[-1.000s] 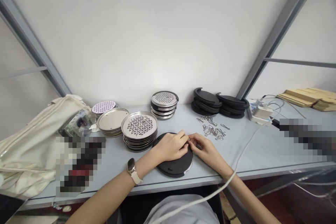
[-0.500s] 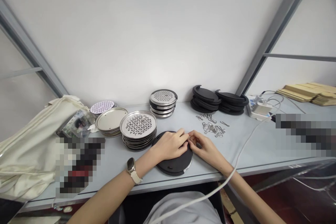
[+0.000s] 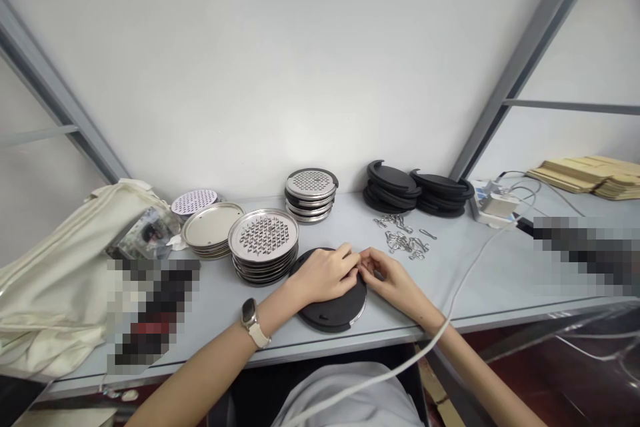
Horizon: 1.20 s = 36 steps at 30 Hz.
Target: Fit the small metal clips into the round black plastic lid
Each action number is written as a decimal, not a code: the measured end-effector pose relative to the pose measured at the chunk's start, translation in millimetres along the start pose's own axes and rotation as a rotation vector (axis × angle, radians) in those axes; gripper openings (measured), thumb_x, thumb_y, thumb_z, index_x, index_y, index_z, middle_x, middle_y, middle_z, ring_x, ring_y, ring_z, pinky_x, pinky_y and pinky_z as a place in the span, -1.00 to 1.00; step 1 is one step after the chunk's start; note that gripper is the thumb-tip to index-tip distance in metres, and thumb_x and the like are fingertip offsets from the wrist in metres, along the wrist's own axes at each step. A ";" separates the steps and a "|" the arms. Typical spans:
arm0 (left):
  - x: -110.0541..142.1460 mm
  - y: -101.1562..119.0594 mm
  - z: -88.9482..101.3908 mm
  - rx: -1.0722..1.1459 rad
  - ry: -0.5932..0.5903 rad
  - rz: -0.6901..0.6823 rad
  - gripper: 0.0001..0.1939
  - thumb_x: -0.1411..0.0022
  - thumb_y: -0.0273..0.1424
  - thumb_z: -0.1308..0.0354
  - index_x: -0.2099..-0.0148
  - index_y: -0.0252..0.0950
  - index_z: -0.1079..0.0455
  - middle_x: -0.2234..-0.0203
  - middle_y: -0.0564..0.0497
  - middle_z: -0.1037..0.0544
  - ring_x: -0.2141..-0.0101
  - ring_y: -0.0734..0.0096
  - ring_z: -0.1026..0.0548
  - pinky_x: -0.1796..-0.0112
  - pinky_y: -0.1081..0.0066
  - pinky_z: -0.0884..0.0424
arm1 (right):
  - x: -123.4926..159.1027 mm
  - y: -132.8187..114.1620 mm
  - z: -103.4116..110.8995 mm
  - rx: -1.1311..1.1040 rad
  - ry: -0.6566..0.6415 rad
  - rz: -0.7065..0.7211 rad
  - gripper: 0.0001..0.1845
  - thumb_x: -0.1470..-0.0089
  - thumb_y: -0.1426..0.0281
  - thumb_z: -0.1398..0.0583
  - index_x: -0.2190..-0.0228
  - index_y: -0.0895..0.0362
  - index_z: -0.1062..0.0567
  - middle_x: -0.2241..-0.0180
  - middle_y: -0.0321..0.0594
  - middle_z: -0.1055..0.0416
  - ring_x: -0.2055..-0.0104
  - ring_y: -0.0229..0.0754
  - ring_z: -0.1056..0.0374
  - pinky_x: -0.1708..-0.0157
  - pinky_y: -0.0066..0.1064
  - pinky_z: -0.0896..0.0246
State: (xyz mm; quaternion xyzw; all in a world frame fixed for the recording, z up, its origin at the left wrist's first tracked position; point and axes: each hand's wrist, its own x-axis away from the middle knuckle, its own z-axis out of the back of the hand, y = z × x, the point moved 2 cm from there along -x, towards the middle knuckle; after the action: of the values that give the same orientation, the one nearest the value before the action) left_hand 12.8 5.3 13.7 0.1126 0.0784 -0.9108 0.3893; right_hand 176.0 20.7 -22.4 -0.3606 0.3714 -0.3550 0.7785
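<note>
A round black disc (image 3: 334, 310) with a metal rim lies flat on the grey table (image 3: 490, 280) in front of me. My left hand (image 3: 325, 275), with a watch on its wrist, rests on the disc, fingers curled. My right hand (image 3: 393, 279) meets it at the disc's right edge. The fingertips of both hands pinch together around a tiny metal piece that I can barely make out. A loose heap of small metal clips (image 3: 406, 241) lies just beyond my right hand.
Stacks of perforated steel discs (image 3: 263, 239) (image 3: 311, 192), plain steel plates (image 3: 211, 227) and black discs (image 3: 417, 192) line the back. A cream cloth bag (image 3: 60, 280) lies left, a white cable (image 3: 465, 283) and a power strip (image 3: 495, 207) right, wooden boards (image 3: 590, 177) far right.
Both hands have stayed pinched together at the disc's right edge, with only slight finger movement. The view has shifted a little.
</note>
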 end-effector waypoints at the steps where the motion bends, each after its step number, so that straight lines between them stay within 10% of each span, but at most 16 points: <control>1: 0.1 0.1 0.1 0.002 -0.002 0.003 -0.83 -0.32 -0.33 0.09 0.13 -0.27 -0.26 0.28 0.00 -0.35 0.45 0.42 -0.41 0.50 0.42 -0.27 | -0.1 0.1 0.2 0.007 0.003 0.003 -0.92 -0.15 0.45 -0.07 0.29 0.13 -0.36 0.43 -0.31 -0.29 0.39 -0.25 -0.21 0.35 -0.44 -0.15; 36: 0.8 -0.3 0.4 0.005 0.017 0.008 -0.81 -0.34 -0.31 0.10 0.11 -0.27 -0.24 0.26 0.00 -0.35 0.44 0.41 -0.43 0.49 0.42 -0.28 | 1.1 -5.1 -1.2 0.061 -0.001 -0.025 -0.88 -0.15 0.40 -0.06 0.26 0.11 -0.37 0.48 -0.33 -0.25 0.43 -0.24 -0.21 0.40 -0.45 -0.14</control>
State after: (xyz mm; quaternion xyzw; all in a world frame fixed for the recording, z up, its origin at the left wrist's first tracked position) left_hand 12.0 4.8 13.8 0.1218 0.0789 -0.9084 0.3921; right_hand 174.1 16.9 -19.1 -0.3415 0.3553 -0.3758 0.7848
